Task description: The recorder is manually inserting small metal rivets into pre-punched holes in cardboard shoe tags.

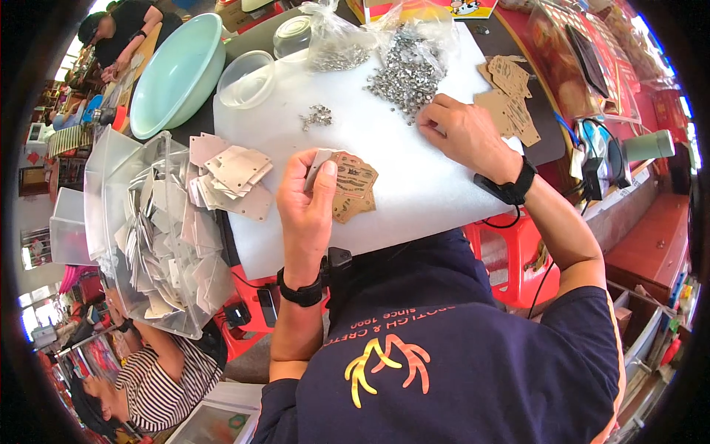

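the left hand (309, 198) pinches a thin grey plate (319, 160) over a brown cardboard tag (353, 185) on the white foam sheet (414, 185) covering the table. the right hand (460, 132), fingers curled, picks at a heap of small shiny metal pieces (405, 72); its fingertips are hard to make out.

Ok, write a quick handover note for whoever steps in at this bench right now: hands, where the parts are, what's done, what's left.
Left hand: pinching a brown card tag with a clear cover piece over the white foam pad.
Right hand: fingertips at the edge of the rivet pile, holding nothing visible.
Clear covers lie stacked at the pad's left edge, more in the clear bin. Unused tags lie at the pad's right.
Done: no finished pile visible.
Left: rivet this tag, then the rest.
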The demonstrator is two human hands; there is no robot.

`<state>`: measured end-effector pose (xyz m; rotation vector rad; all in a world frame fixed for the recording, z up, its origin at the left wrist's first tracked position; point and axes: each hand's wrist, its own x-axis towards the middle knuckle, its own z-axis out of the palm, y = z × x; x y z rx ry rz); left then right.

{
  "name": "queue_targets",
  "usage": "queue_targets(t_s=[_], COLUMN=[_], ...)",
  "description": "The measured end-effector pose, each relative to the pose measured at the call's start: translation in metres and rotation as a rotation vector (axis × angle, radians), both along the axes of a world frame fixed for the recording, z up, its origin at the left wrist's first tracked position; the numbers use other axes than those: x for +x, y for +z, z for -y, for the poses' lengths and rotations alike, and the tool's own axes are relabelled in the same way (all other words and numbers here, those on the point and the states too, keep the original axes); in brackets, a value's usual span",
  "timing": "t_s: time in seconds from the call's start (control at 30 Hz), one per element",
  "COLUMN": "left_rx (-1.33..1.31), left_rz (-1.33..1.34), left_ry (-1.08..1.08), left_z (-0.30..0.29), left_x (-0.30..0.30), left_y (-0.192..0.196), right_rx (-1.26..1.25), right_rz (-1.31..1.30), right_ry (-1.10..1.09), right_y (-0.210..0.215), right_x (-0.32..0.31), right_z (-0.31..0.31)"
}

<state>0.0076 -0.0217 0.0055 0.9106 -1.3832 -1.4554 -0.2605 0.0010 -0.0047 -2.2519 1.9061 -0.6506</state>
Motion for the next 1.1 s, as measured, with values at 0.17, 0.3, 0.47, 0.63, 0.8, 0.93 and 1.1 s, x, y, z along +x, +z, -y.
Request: queue_targets(t_s=[0.17, 0.3, 0.47, 0.63, 0.8, 0.93, 1.1], left_rx=[-0.002, 0.02, 0.049, 0.018, -0.015, -0.047, -0.102], left_rz=[-0.013, -0.014, -0.023, 0.002, -0.006, 0.007, 0.118], left_ry=[0.013, 0.007, -0.019, -0.011, -0.021, -0.008, 0.032], left_z=[0.0, 0.0, -0.002, -0.002, -0.003, -0.004, -0.005], left_x=[0.0, -0.001, -0.004, -0.003, -0.005, -0.006, -0.013], left_y=[0.002, 0.008, 0.012, 0.011, 0.015, 0.012, 0.007], right_rx=[0.041, 0.066, 0.143, 0.151, 0.142, 0.113, 0.013], right_rz=[-0.014, 0.004, 0.109, -0.02, -0.1, 0.239, 0.574], right_ry=[0.028, 0.079, 0.053, 0.013, 0.024, 0.065, 0.211], right_y=[0.005, 0.008, 0.002, 0.013, 0.012, 0.023, 0.055], right_x=[0.003, 0.006, 0.0, 0.01, 0.011, 0.021, 0.065], right_z=[-0.002, -0.012, -0.008, -0.008, -0.01, -0.01, -0.012])
